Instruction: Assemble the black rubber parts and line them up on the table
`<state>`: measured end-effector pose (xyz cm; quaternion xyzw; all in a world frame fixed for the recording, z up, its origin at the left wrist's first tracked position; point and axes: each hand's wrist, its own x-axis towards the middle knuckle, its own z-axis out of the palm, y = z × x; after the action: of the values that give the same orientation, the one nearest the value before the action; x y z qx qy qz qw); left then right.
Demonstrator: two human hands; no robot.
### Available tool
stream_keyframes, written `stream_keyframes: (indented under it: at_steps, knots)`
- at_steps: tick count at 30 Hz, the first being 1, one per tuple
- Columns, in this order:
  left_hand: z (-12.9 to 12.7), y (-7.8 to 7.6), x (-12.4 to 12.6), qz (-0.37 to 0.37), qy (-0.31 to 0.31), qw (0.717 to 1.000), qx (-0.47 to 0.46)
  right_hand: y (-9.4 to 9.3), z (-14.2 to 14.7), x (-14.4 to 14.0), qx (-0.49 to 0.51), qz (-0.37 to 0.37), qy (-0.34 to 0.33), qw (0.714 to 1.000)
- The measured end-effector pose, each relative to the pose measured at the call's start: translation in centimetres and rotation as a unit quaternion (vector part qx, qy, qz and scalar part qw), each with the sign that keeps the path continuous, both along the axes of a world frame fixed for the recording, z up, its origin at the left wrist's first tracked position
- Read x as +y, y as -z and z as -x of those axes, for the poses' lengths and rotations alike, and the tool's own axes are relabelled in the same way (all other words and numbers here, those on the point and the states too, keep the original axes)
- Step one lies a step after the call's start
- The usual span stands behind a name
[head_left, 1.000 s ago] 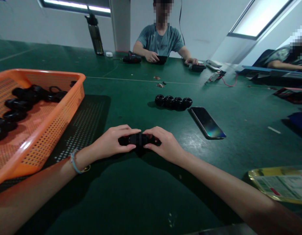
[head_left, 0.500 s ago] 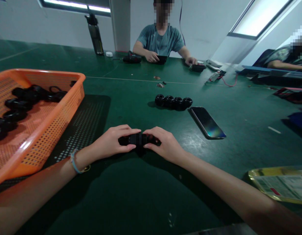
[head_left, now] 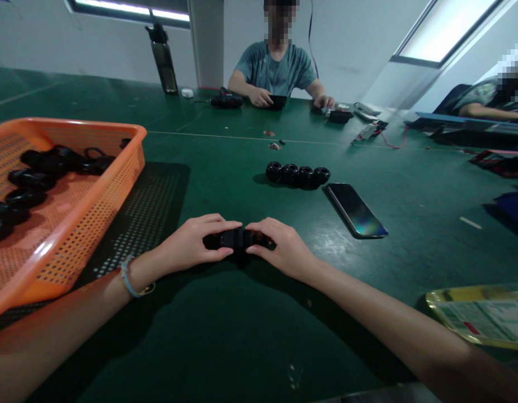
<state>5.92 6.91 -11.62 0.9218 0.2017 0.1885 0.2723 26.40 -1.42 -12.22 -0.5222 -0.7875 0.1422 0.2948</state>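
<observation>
A black cylindrical plastic part point(head_left: 239, 239) lies sideways between my two hands, low over the green table point(head_left: 225, 324). My left hand point(head_left: 202, 239) is closed round its left end, thumb below and fingers above. Its right end is gripped the same way by my right hand point(head_left: 279, 243). The fingers hide much of the part, so its exact kind does not show. Beyond the hands stands a short row of several glossy black round parts point(head_left: 298, 175) with holes in their tops.
An orange perforated basket point(head_left: 112, 201) with several black parts is at the left. A phone point(head_left: 356, 210) lies right of centre, a yellow-rimmed tray point(head_left: 481, 316) near the right edge. Across the table are a bottle point(head_left: 164, 61), a power drill point(head_left: 226, 99) and a seated person point(head_left: 276, 70).
My hands and the black part stay in the same place. Across the table, the seated person's hand at the right has shifted slightly to the left.
</observation>
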Motion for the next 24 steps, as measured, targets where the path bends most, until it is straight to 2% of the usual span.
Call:
stream_keyframes:
  at_steps: [8, 19, 24]
  knots:
    - [-0.05, -0.02, -0.01, 0.0, -0.002, 1.0, 0.003, -0.07, -0.01, -0.02, -0.007, 0.004, -0.002, 1.0]
    - [-0.17, -0.28, -0.03, 0.01, -0.007, 1.0, 0.003, 0.26, -0.09, -0.05, 0.021, -0.054, -0.013, 0.998]
    - [-0.1, -0.25, 0.02, 0.005, -0.004, 1.0, 0.004, 0.22, 0.01, -0.07, 0.021, -0.049, -0.006, 0.999]
